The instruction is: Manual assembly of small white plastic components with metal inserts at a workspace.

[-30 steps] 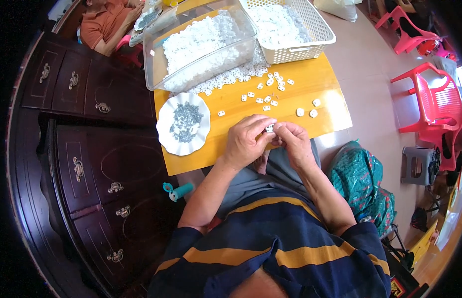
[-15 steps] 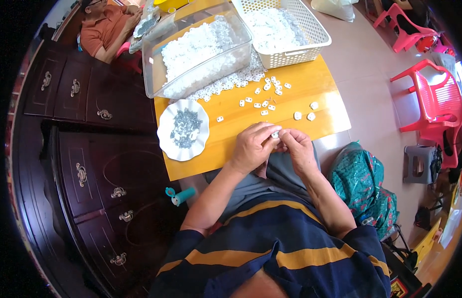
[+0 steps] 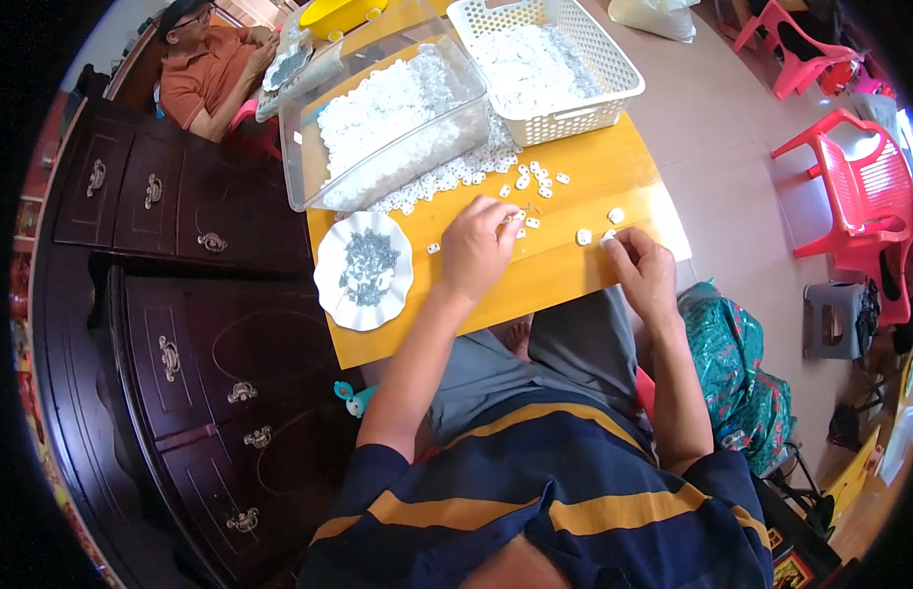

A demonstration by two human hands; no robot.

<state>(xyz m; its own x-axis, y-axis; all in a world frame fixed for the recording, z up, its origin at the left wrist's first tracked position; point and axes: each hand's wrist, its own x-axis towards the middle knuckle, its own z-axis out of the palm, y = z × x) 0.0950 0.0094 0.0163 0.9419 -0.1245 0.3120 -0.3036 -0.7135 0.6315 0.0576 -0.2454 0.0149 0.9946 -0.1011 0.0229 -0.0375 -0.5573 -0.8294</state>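
Observation:
Over the wooden table (image 3: pixel 496 299), my left hand (image 3: pixel 476 250) reaches to a loose group of small white two-holed plastic pieces (image 3: pixel 532 223). Its thumb and forefinger pinch at one such piece, partly hidden by the fingers. My right hand (image 3: pixel 645 275) is at the table's right side, thumb and forefinger closed on a small white plastic piece (image 3: pixel 608 236) at the tabletop. Beside it lie two rounder white pieces, one to the left (image 3: pixel 584 237) and one farther back (image 3: pixel 616 215). Thin small pins (image 3: pixel 537 209) lie near my left fingertips.
A white scalloped plate (image 3: pixel 329 285) of small dark grey metal parts stands at the left. Behind are a clear plastic bin (image 3: pixel 398 162) and a cream perforated basket (image 3: pixel 574 123), both heaped with white pieces. Dark drawers (image 3: pixel 172 324) flank the left; a person (image 3: pixel 206 74) sits far left.
My hands, together at the table's near edge before, have parted. The left has gone forward and left to the loose pieces; the right has moved right to the rounder ones.

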